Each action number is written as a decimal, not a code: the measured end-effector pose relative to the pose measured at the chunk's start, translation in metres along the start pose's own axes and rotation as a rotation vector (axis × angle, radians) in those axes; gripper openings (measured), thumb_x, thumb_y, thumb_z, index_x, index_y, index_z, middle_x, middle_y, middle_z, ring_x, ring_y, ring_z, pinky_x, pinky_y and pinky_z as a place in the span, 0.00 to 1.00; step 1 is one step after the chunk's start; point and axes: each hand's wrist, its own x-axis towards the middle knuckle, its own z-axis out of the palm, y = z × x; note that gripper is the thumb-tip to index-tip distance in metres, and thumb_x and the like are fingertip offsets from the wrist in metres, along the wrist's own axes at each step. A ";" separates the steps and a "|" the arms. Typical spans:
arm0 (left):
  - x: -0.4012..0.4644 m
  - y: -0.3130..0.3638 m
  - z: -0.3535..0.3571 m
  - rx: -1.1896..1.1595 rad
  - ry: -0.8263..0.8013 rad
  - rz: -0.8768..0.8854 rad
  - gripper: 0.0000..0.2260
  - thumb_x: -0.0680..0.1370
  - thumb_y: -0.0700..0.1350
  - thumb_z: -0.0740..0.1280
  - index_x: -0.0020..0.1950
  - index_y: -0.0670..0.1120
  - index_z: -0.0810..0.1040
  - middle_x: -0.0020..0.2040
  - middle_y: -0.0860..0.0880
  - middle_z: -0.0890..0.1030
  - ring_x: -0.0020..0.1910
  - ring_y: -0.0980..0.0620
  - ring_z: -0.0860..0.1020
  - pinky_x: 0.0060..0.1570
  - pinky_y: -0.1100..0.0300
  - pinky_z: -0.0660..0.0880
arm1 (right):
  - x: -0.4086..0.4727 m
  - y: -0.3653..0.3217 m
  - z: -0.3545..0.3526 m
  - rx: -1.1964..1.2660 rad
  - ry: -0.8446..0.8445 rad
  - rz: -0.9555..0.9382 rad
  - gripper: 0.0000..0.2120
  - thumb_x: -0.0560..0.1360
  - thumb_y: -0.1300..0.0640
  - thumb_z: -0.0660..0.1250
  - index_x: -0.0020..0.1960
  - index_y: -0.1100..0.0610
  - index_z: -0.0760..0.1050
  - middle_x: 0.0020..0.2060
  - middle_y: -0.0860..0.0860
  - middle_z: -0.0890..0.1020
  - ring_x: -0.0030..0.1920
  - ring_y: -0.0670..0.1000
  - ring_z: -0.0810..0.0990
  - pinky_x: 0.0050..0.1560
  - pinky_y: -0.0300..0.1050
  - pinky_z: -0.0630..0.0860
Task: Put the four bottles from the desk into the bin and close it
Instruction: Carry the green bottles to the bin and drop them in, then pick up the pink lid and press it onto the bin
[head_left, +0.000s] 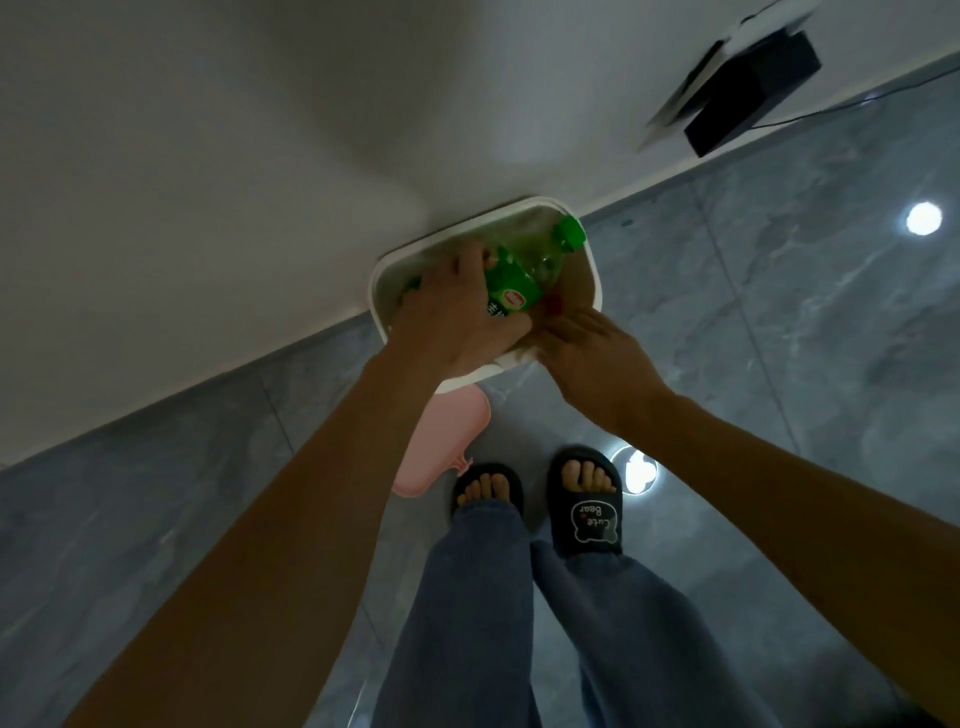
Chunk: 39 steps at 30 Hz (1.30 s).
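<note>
**Lowering the green bottle into the open bin**

Holding the green bottle (519, 275) by its lower body, your left hand (457, 317) is wrapped around the labelled end, fingers clenched on it, right over the mouth of the white bin (382, 270). That is the relation the next move turns on: the bottle's long axis runs from your grip up and away toward the far corner of the bin, with the green cap (571, 234) reaching just past the far rim, near the wall side. The base is the end you hold, on the near side of the bin.

Your right hand (592, 358) sits at the near rim of the bin, touching it or the liner there; you cannot tell from this view whether its fingers are pinching anything or just resting. Something red shows dimly inside the bin, just beyond that hand; what it is cannot be told.

Judging by the tilt, the bottle spans much of the opening, so the cap end probably has to dip inside the far rim before you let go, or it may hang on the edge. The left hand is the one to do it.

Beside the bin, on its near side on the floor, lies a pink lid (441, 447), still off.
</note>
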 end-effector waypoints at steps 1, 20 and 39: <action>0.005 -0.002 0.005 0.037 -0.014 0.015 0.34 0.69 0.60 0.70 0.69 0.47 0.63 0.62 0.42 0.73 0.56 0.40 0.75 0.51 0.47 0.74 | 0.000 0.003 0.003 0.000 -0.003 -0.010 0.16 0.75 0.64 0.67 0.62 0.56 0.78 0.57 0.55 0.82 0.60 0.58 0.79 0.68 0.53 0.72; -0.014 -0.039 0.034 -0.096 0.018 0.005 0.25 0.77 0.51 0.69 0.74 0.49 0.70 0.70 0.44 0.74 0.67 0.43 0.74 0.66 0.48 0.73 | 0.001 0.004 0.002 0.005 -0.011 -0.032 0.15 0.77 0.60 0.66 0.63 0.55 0.78 0.57 0.54 0.82 0.56 0.56 0.80 0.60 0.50 0.74; -0.145 -0.141 0.245 -0.239 0.173 -0.499 0.11 0.77 0.42 0.68 0.60 0.48 0.76 0.58 0.46 0.79 0.57 0.43 0.77 0.47 0.48 0.79 | 0.012 -0.069 0.186 -0.158 -0.403 -0.305 0.23 0.74 0.57 0.65 0.68 0.57 0.68 0.65 0.55 0.73 0.66 0.58 0.72 0.64 0.50 0.70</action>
